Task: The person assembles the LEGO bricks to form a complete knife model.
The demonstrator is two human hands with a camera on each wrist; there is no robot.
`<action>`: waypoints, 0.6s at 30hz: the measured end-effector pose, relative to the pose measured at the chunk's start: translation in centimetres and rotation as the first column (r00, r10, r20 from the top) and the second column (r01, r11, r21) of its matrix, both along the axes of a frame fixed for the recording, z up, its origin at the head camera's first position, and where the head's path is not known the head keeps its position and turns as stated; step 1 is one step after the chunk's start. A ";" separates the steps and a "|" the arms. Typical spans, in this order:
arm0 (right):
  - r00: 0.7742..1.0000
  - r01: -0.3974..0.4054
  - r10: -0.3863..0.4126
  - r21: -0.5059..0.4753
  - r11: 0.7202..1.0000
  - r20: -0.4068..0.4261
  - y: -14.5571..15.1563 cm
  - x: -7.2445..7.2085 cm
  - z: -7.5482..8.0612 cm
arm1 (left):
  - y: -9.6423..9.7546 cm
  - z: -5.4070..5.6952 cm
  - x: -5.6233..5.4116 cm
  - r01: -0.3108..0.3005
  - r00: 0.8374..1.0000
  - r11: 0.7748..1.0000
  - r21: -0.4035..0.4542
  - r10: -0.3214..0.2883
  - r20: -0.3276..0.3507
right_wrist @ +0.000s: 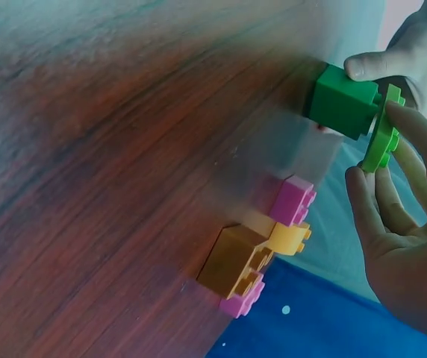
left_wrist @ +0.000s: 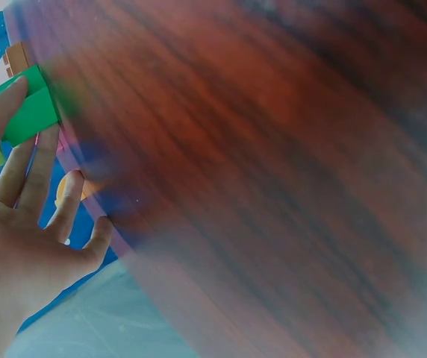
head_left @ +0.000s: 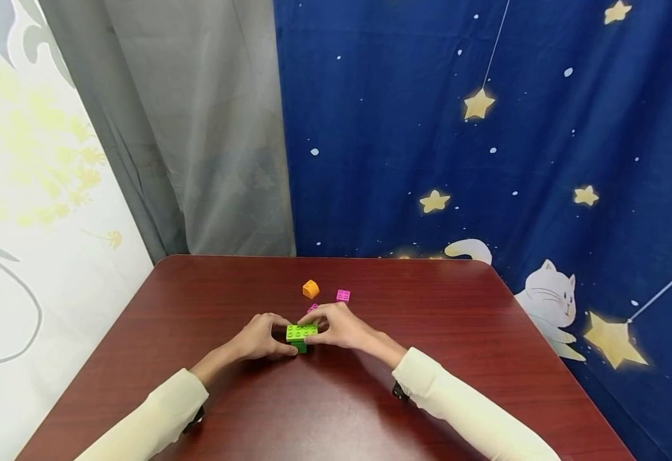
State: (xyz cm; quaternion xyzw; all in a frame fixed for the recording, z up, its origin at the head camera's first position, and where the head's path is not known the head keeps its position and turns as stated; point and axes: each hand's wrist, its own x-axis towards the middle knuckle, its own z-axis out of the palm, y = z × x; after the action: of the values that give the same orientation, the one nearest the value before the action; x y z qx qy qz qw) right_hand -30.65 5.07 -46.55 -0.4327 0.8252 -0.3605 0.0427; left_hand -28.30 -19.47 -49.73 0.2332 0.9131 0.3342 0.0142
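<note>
A dark green toy building block (right_wrist: 344, 101) stands on the table, with the left hand (head_left: 263, 336) gripping it between thumb and fingers. The left thumb and fingers also show against its sides in the left wrist view. Over its studded top lies a thin lime-green studded plate (head_left: 302, 332), pinched by the right hand (head_left: 341, 326). In the right wrist view the plate (right_wrist: 383, 134) overhangs the block on one side and looks slightly tilted. Whether its studs are fully joined, I cannot tell.
Beyond the hands lie an orange curved block (head_left: 311, 289), a pink block (head_left: 343, 296) and a second pink block (head_left: 313, 308), partly hidden. A brown block (right_wrist: 232, 261) shows in the right wrist view. Curtains stand behind the reddish-brown table (head_left: 226, 282).
</note>
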 end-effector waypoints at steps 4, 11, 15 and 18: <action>1.000 -0.001 0.002 0.012 1.000 -0.027 -0.3 0.1 -0.1 | 0.1 -0.1 -0.1 0.001 1.000 1.000 0.011 -0.001 0.011; 1.000 0.009 -0.008 0.026 1.000 -0.028 -0.4 0.3 0.0 | 0.1 0.0 -0.1 0.009 1.000 1.000 0.013 -0.009 0.008; 0.999 0.006 -0.005 0.032 0.999 -0.037 -0.5 0.5 0.0 | 0.0 0.1 0.0 0.001 1.000 1.000 0.014 -0.001 0.021; 0.998 0.013 -0.010 0.043 0.999 -0.057 -0.6 0.5 -0.1 | 0.1 0.1 0.1 0.000 1.000 1.000 0.012 0.000 0.026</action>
State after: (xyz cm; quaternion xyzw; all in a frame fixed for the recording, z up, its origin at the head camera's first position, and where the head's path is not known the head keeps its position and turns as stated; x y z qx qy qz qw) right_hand -30.12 4.52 -46.61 -0.4370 0.8363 -0.3302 0.0265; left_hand -28.24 -19.40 -49.63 0.2288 0.9109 0.3425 0.0247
